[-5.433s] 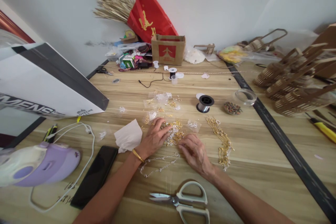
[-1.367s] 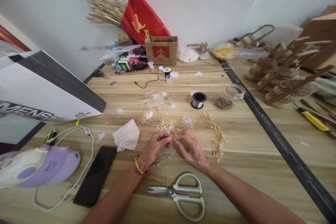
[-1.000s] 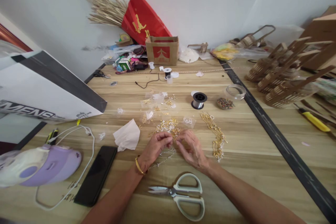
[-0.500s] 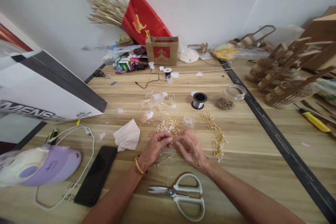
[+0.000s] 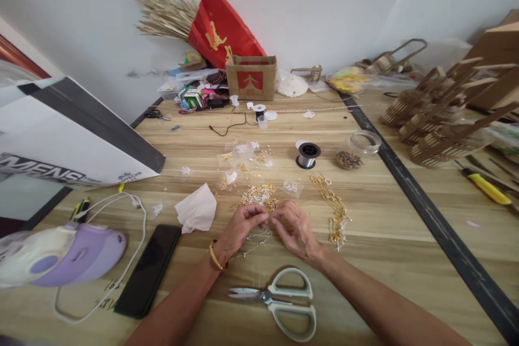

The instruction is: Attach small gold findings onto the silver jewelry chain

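Note:
My left hand [image 5: 246,225], with a gold bangle [image 5: 216,255] at the wrist, is closed in a pinch of thumb and forefinger. Opposite it, my right hand [image 5: 297,230] also pinches, its fingertips almost meeting the left ones. Whatever sits between the fingertips is too small to make out. A thin silver beaded chain [image 5: 252,251] curves on the table below the fingers, one end running under my left wrist. Just beyond the fingertips lies a pile of gold and silver beads [image 5: 258,194]. White-handled scissors [image 5: 265,296] rest between my forearms, blades pointing left.
Gold chains [image 5: 337,221] lie right of my hands. Farther off stand a wire spool [image 5: 307,155] and a clear jar [image 5: 364,143] near dark beads [image 5: 349,160]. At left are a white tissue [image 5: 197,208], a black phone [image 5: 149,270] and a purple-and-white device [image 5: 79,255] with a cable.
The hands keep nearly the same pinched pose, with only a very slight shift at the fingertips. Objects on the table stay where they were.

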A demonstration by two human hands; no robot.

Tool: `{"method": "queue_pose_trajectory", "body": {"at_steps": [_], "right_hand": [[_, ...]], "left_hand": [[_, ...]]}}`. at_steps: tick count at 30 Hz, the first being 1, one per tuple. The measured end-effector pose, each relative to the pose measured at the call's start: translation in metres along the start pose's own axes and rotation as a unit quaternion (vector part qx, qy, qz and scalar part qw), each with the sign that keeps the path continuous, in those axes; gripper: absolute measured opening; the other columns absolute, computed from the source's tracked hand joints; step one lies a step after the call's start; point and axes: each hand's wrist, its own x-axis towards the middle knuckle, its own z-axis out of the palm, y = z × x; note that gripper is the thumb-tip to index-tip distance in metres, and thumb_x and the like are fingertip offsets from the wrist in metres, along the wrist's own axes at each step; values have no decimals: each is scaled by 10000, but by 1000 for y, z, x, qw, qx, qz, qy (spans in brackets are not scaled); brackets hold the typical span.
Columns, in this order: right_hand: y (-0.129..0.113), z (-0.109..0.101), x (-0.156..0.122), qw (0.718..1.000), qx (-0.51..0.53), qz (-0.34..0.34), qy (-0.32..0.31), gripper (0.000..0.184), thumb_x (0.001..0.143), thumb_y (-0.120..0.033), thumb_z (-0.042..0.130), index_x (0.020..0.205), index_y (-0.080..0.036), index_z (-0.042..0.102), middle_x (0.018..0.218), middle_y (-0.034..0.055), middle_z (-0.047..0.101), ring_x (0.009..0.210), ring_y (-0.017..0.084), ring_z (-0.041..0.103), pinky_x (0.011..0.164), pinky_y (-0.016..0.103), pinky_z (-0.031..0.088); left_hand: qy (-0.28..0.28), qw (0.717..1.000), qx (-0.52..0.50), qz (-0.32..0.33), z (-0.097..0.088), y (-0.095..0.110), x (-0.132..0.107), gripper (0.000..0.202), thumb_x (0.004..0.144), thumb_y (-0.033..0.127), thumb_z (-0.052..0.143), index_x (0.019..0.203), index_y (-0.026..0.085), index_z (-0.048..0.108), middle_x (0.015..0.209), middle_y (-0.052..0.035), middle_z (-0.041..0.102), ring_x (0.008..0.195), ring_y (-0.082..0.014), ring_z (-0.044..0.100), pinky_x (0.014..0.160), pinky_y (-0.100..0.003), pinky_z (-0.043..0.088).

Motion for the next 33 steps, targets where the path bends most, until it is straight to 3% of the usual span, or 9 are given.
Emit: {"method": "queue_pose_trajectory", "body": {"at_steps": [14,33], "right_hand": [[-1,0,2,1000,1,-1,4,64,902,-178,507,880,-210,558,791,40,601,763,187,551,698,349,440],[1,1,1,1000,10,-4,7,58,889,-164,525,886,-213,555,799,38,604,787,192,557,711,356,458]], "left_hand": [[1,998,57,4,-1,2,-1,195,722,317,704,723,128,655,620,2,591,622,-124,514,635,-246,402],[25,998,49,9,-2,8,-3,229,683,341,732,707,129,650,611,2,577,611,-121,502,614,-244,403]]}}
